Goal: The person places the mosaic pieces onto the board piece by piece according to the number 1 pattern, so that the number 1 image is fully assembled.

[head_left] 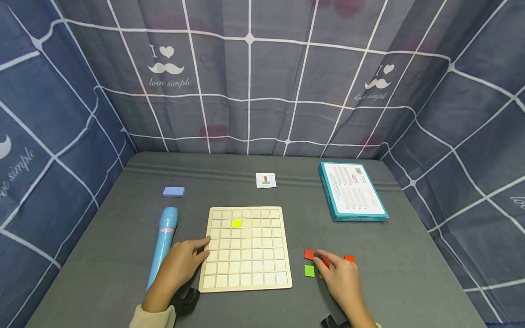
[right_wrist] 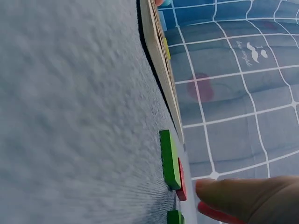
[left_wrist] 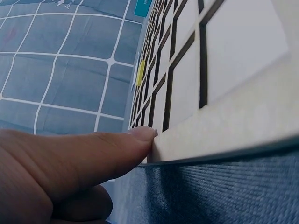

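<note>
Seen from my head camera, my left arm rises from the lower left of the frame, its wrist angled toward the centre. My left hand [head_left: 182,262] touches the left edge of a pale gridded board [head_left: 246,255], lower centre; thumb and index finger are extended and apart. A yellow tile [head_left: 236,222] sits in the board's upper part.

My right arm enters from the bottom right, slanting up and leftward. My right hand [head_left: 340,275] is bent palm-down above small tiles right of the board, thumb and index tips close together. A red tile [head_left: 309,253] lies just beside those tips, a green tile [head_left: 309,271] below it; I cannot tell whether the fingers grip a piece.

A light-blue cylinder [head_left: 165,232] lies left of the board, partly behind my left hand. A teal-edged box [head_left: 353,191] lies at right, above my right hand.
</note>
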`<state>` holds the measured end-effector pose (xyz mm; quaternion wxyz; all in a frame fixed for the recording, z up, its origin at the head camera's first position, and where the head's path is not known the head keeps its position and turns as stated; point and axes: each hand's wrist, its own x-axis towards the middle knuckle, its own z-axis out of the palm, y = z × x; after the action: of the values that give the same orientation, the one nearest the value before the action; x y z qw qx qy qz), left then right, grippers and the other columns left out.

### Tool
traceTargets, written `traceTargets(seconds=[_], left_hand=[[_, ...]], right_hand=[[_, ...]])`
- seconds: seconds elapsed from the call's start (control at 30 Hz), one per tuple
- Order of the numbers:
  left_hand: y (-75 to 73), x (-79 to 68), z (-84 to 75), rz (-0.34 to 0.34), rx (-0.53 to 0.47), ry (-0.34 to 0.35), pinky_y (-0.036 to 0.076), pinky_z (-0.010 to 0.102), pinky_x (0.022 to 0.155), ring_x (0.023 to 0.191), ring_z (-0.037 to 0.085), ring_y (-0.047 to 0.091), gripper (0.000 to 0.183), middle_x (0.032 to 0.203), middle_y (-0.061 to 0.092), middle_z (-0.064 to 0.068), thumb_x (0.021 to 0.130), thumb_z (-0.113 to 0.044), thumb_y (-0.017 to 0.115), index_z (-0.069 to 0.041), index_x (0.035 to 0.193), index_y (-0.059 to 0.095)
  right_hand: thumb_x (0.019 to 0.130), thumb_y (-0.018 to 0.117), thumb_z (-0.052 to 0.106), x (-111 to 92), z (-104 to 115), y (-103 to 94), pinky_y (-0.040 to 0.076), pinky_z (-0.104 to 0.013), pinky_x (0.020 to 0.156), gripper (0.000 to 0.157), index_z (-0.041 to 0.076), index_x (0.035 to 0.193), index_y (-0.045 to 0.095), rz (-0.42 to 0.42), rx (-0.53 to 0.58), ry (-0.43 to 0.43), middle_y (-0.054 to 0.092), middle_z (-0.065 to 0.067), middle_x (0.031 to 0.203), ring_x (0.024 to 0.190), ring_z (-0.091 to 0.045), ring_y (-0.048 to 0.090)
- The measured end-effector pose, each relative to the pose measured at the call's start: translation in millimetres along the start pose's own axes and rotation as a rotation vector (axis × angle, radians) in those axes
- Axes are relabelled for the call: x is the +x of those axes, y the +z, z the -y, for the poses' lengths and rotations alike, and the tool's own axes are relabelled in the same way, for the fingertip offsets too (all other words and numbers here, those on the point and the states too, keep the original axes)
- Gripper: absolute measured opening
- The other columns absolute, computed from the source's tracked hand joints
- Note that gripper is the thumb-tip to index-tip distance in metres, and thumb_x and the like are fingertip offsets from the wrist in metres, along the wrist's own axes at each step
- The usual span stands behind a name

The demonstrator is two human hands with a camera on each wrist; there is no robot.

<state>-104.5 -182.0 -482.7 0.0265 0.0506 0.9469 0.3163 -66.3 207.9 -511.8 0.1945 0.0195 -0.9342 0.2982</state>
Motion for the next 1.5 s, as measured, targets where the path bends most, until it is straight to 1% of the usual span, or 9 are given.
traceTargets(seconds=[0.2,0.27,0.33,0.5,0.73,1.03,1.23,1.43,1.5], left_hand=[[3.3,-0.1,0.1,0.014,-0.019,-0.016,0.028,0.025,0.043,0.046,0.008,0.026,0.040,0.050,0.037,-0.006,0.093,-0.016,0.077,-0.008,0.132,0.071],[3.6,-0.1,-0.1,0.016,-0.019,-0.019,0.028,0.025,0.042,0.045,0.008,0.026,0.041,0.050,0.037,-0.006,0.093,-0.016,0.077,-0.009,0.132,0.071],[3.3,0.0,0.1,0.011,-0.016,-0.019,0.028,0.026,0.043,0.046,0.009,0.027,0.040,0.050,0.037,-0.006,0.093,-0.016,0.076,-0.009,0.132,0.071],[1.4,0.6,1.2,-0.003,0.001,-0.011,0.029,0.028,0.044,0.047,0.009,0.028,0.039,0.051,0.037,-0.007,0.092,-0.015,0.076,-0.007,0.131,0.071],[-0.1,1.2,0.0,-0.001,0.003,-0.010,0.028,0.027,0.044,0.048,0.009,0.027,0.040,0.052,0.036,-0.007,0.092,-0.015,0.076,-0.007,0.131,0.071],[0.3,0.4,0.0,-0.004,0.015,-0.010,0.028,0.028,0.045,0.050,0.010,0.027,0.040,0.053,0.036,-0.008,0.092,-0.016,0.076,-0.006,0.131,0.071],[0.5,0.3,0.5,-0.003,0.016,-0.003,0.029,0.030,0.046,0.051,0.011,0.033,0.040,0.051,0.041,-0.007,0.093,-0.015,0.076,-0.006,0.131,0.071],[0.4,-0.3,0.0,-0.005,0.008,-0.009,0.028,0.028,0.044,0.049,0.010,0.027,0.040,0.051,0.037,-0.007,0.092,-0.015,0.077,-0.006,0.131,0.071],[0.6,-0.6,-0.1,-0.007,0.006,-0.007,0.028,0.028,0.044,0.049,0.010,0.027,0.040,0.051,0.037,-0.007,0.092,-0.015,0.077,-0.006,0.131,0.071]], right_hand=[[0.085,0.086,0.029,4.8,-0.7,-1.0,0.022,-0.024,0.044,0.031,0.013,0.111,0.081,0.152,-0.004,0.136,0.032,0.011,0.049,0.043,-0.005,0.023],[0.085,0.085,0.030,5.0,-0.3,-0.9,0.023,-0.024,0.044,0.033,0.013,0.113,0.081,0.184,-0.006,0.165,0.033,0.009,0.049,0.043,-0.006,0.025],[0.085,0.085,0.031,5.2,-0.1,-0.3,0.023,-0.024,0.044,0.034,0.014,0.113,0.081,0.197,-0.005,0.174,0.033,0.009,0.050,0.043,-0.007,0.026],[0.085,0.085,0.032,6.1,-0.5,2.7,0.023,-0.024,0.044,0.032,0.013,0.111,0.081,0.183,-0.004,0.148,0.033,0.010,0.050,0.043,-0.006,0.026],[0.085,0.085,0.031,5.5,-2.4,3.8,0.023,-0.024,0.043,0.029,0.015,0.109,0.082,0.160,-0.005,0.132,0.032,0.011,0.050,0.043,-0.005,0.024],[0.087,0.082,0.033,4.9,-3.7,4.6,0.023,-0.024,0.043,0.029,0.015,0.110,0.081,0.172,0.005,0.122,0.032,0.011,0.051,0.043,-0.003,0.023],[0.085,0.085,0.026,8.6,-3.5,1.6,0.023,-0.023,0.042,0.027,0.012,0.107,0.081,0.166,0.009,0.083,0.031,0.013,0.050,0.043,-0.002,0.022],[0.083,0.087,0.024,17.8,-3.1,-4.0,0.022,-0.023,0.044,0.025,0.013,0.104,0.081,0.142,-0.008,0.017,0.030,0.015,0.052,0.046,0.001,0.021],[0.083,0.087,0.024,20.9,-3.4,-5.6,0.022,-0.022,0.045,0.024,0.013,0.104,0.081,0.145,-0.019,0.007,0.030,0.015,0.052,0.046,0.001,0.021]])
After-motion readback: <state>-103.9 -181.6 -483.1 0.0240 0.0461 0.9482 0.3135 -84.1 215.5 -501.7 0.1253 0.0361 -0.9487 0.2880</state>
